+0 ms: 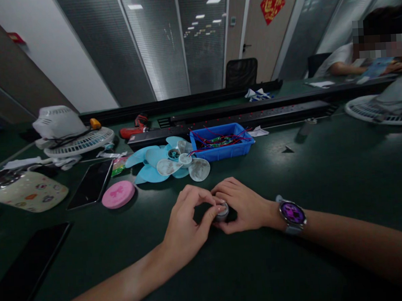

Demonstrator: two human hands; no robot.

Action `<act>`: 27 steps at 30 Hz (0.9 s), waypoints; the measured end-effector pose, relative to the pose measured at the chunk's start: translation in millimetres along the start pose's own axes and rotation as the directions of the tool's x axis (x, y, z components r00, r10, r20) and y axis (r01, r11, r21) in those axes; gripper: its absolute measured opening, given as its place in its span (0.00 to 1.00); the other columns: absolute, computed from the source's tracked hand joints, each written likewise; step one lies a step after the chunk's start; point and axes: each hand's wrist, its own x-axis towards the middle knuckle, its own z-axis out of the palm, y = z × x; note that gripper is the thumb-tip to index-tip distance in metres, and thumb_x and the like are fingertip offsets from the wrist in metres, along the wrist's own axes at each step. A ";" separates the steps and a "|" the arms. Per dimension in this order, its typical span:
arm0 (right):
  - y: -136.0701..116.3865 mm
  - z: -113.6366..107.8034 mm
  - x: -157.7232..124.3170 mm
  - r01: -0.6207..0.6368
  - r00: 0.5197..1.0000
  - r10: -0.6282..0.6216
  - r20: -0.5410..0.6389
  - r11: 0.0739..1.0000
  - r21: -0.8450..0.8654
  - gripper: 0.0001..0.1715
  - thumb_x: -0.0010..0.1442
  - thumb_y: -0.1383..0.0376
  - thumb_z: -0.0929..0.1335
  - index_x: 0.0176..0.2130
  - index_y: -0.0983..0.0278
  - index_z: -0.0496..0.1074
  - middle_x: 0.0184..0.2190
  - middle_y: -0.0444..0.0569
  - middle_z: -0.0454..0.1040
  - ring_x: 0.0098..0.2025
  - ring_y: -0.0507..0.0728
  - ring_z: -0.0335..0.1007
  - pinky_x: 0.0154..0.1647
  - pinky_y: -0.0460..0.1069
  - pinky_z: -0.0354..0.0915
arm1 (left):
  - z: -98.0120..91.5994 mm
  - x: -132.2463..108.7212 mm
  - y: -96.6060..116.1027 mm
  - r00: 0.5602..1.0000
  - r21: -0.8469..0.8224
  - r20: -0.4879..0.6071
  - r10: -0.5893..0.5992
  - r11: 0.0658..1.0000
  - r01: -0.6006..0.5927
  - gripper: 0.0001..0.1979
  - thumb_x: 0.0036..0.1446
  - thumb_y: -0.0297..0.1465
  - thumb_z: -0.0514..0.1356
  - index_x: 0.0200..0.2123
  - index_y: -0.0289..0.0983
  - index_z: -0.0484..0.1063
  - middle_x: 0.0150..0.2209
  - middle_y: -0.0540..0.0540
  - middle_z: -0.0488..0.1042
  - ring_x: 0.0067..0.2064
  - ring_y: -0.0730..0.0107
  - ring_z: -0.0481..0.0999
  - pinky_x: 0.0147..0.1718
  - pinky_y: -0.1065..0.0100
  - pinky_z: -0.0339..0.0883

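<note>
A small grey round piece (222,212), perhaps metal, sits between my two hands at the middle of the dark green table. My left hand (191,214) pinches its top with thumb and forefinger. Curled around its far and right sides, my right hand (242,204) steadies it low against the tabletop; a watch (292,212) is on that wrist. Its lower part is hidden by my fingers. Just beyond my hands lie light blue fan blades (149,157), with a smaller greyish fan blade set (184,160) resting on them.
Behind is a blue bin (221,154) of wires and green boards. To the left are a pink round case (118,194), phones (91,183), a cream bottle (31,191), a fan (68,130) and a red drill (134,127). A small cylinder (308,126) stands right; a person sits beyond.
</note>
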 end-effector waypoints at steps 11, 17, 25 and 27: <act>-2.7 -11.1 -6.3 -0.007 0.947 0.099 -0.307 0.957 0.289 0.17 0.61 0.54 0.66 0.44 0.63 0.69 0.41 0.50 0.74 0.46 0.58 0.69 0.49 0.56 0.58 | 1.5 -13.3 -10.0 0.997 -0.083 0.053 -0.057 0.995 0.061 0.21 0.56 0.30 0.63 0.52 0.42 0.61 0.56 0.40 0.64 0.57 0.56 0.66 0.49 0.57 0.66; -7.0 -11.8 -4.1 -0.001 0.956 0.134 -0.262 0.892 0.452 0.06 0.57 0.65 0.72 0.38 0.61 0.76 0.41 0.47 0.76 0.44 0.55 0.71 0.48 0.54 0.61 | 6.7 -13.2 -14.1 0.966 -0.180 0.212 -0.146 0.966 0.186 0.30 0.53 0.29 0.66 0.56 0.43 0.56 0.54 0.42 0.70 0.55 0.60 0.71 0.54 0.55 0.66; -17.9 -26.3 1.1 -0.144 0.966 0.232 -0.115 0.850 0.507 0.04 0.58 0.66 0.72 0.37 0.61 0.77 0.40 0.47 0.75 0.45 0.54 0.70 0.49 0.53 0.65 | 8.1 -13.8 -13.6 0.956 -0.210 0.232 -0.178 0.951 0.228 0.29 0.53 0.29 0.66 0.54 0.44 0.56 0.48 0.44 0.77 0.52 0.59 0.76 0.53 0.53 0.67; -19.1 -33.0 0.6 -0.160 0.961 0.245 -0.126 0.869 0.468 0.03 0.57 0.65 0.72 0.35 0.61 0.78 0.40 0.47 0.74 0.44 0.54 0.70 0.49 0.53 0.65 | 8.3 -15.0 -14.0 0.959 -0.184 0.225 -0.173 0.959 0.216 0.29 0.52 0.30 0.66 0.54 0.44 0.56 0.48 0.43 0.77 0.52 0.57 0.76 0.53 0.52 0.68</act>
